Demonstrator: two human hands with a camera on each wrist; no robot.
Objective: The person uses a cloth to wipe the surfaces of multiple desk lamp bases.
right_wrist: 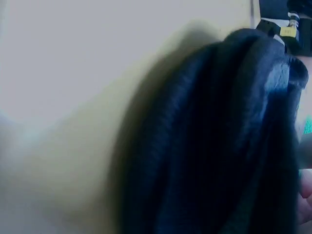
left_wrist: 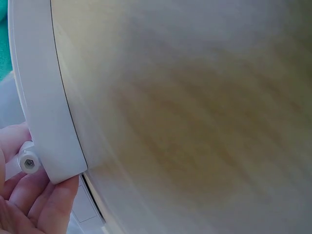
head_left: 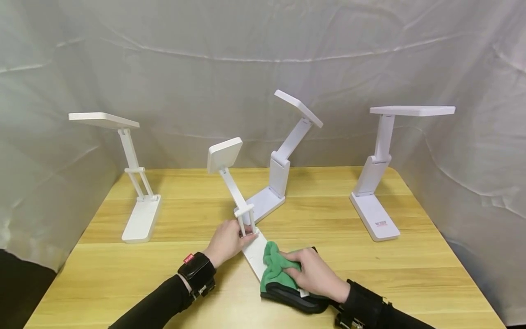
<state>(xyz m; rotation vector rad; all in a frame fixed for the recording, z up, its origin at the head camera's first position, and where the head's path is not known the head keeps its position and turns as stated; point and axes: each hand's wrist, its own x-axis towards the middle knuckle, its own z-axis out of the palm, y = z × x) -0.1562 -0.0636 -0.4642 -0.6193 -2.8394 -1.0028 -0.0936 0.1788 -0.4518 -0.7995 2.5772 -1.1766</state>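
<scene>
Left of the near lamp (head_left: pixel 234 189), a smooth white lamp (head_left: pixel 129 151) stands on the wood-grained desk (head_left: pixel 102 269), its slim arm ending in twin rods. My left hand (head_left: pixel 227 242) grips the near lamp at the hinge end of its slab base, partly cut off in the left wrist view. Behind the near lamp, a broad-armed back lamp (head_left: pixel 281 176) has its base partly hidden. Over the near lamp's front end, my right hand (head_left: pixel 314 276) pinches a bunched, fuzzy green cloth (head_left: pixel 271 274), its black part blurred in the right wrist view. Well right of the near lamp, a flat-headed lamp (head_left: pixel 371 176) bears lettering too small to read.
</scene>
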